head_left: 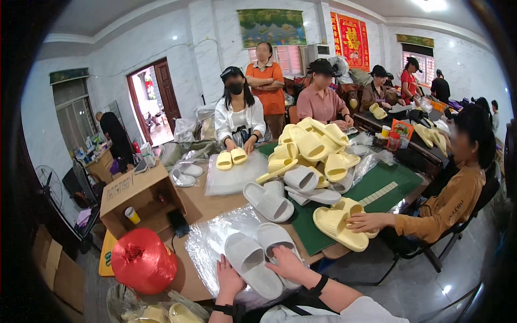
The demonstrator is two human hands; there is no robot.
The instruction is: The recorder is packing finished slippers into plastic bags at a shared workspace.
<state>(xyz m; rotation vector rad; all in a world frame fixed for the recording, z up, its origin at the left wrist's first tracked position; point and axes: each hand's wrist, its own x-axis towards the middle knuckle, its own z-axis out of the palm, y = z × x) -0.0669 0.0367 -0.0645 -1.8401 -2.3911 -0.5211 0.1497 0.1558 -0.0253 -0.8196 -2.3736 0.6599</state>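
Note:
Two grey slippers lie side by side in front of me, the left slipper [249, 251] and the right slipper [273, 235], on a stack of clear plastic bags [207, 237]. Fingers stretched out, my left hand [228, 279] rests flat on the plastic along the left slipper's outer edge. My right hand [285, 262] reaches over the right slipper, its fingers bent into the foot opening and the thumb near the inner edge. Part of the right slipper is hidden under that hand.
A heap of yellow slippers [307, 142] with some grey ones stands ahead. A red twine roll [143, 260] and an open cardboard box [137, 194] are at left. At right, a co-worker's hand [369, 220] touches yellow slippers; opposite, another person handles a yellow pair [231, 158].

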